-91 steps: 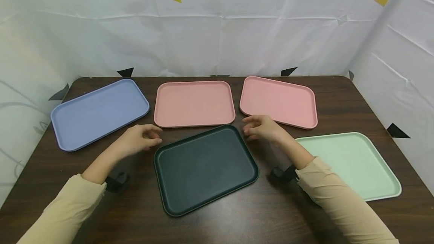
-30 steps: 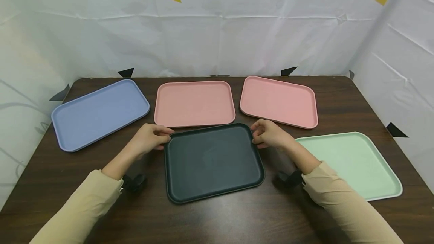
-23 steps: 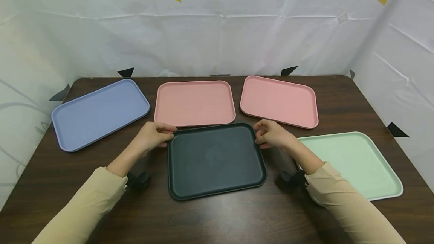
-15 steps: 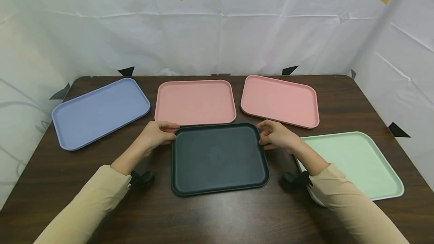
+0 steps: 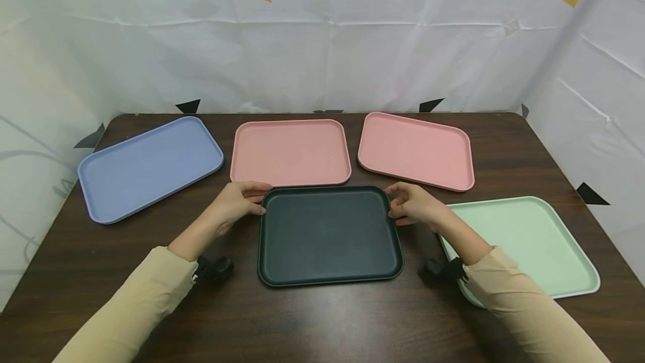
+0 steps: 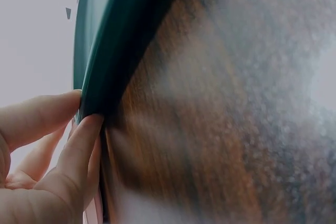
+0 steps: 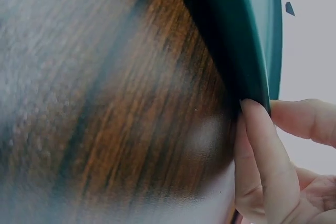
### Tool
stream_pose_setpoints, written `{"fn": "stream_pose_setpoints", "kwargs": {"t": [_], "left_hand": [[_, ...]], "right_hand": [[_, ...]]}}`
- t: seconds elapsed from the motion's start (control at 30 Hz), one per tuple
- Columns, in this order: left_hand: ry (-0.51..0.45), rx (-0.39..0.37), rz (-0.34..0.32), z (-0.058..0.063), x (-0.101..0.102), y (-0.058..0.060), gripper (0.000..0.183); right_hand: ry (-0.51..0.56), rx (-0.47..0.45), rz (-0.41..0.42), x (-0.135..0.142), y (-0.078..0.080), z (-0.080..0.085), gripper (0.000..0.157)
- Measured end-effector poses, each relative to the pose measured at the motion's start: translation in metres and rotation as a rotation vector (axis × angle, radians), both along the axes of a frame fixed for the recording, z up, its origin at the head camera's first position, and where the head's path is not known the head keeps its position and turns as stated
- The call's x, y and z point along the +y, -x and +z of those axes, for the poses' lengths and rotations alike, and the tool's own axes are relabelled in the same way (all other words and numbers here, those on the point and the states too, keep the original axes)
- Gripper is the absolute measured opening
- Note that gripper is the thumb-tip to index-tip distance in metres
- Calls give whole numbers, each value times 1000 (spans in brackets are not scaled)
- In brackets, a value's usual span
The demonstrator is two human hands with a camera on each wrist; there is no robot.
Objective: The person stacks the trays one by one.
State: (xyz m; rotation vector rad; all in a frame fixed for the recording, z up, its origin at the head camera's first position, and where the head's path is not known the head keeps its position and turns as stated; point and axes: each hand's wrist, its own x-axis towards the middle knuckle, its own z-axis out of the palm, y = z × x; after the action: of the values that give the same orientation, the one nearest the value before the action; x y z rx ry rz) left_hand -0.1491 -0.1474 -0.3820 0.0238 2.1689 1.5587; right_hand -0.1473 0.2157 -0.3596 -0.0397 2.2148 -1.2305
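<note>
A dark green rectangular tray (image 5: 330,237) lies at the middle of the table, its long sides running nearly straight across. At its far left corner my left hand (image 5: 238,204) pinches the rim. The left wrist view shows the fingertips (image 6: 89,121) on either side of the tray's edge (image 6: 97,72). My right hand (image 5: 414,204) pinches the opposite far corner. In the right wrist view, fingers (image 7: 262,140) likewise meet across the tray rim (image 7: 254,51). Just beyond the dark tray is a pink tray (image 5: 290,153), their edges close together.
A blue tray (image 5: 151,170) lies angled at the back left of the brown table (image 5: 322,324). Another pink tray (image 5: 416,152) sits tilted at the back right. A light green tray (image 5: 524,245) lies at the right, partly under my right forearm. White sheeting (image 5: 327,60) hangs behind.
Both hands have come onto the dark green tray's far corners. The tray has turned from slanted to nearly straight and slid to the right. The other trays have stayed put.
</note>
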Motion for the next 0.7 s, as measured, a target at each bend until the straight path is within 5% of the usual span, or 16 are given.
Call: {"fn": "stream_pose_setpoints", "kwargs": {"t": [0.7], "left_hand": [[35, 39, -8, -1, -9, -4, 52]], "right_hand": [[-29, 12, 8, -2, 1, 1, 56]]}}
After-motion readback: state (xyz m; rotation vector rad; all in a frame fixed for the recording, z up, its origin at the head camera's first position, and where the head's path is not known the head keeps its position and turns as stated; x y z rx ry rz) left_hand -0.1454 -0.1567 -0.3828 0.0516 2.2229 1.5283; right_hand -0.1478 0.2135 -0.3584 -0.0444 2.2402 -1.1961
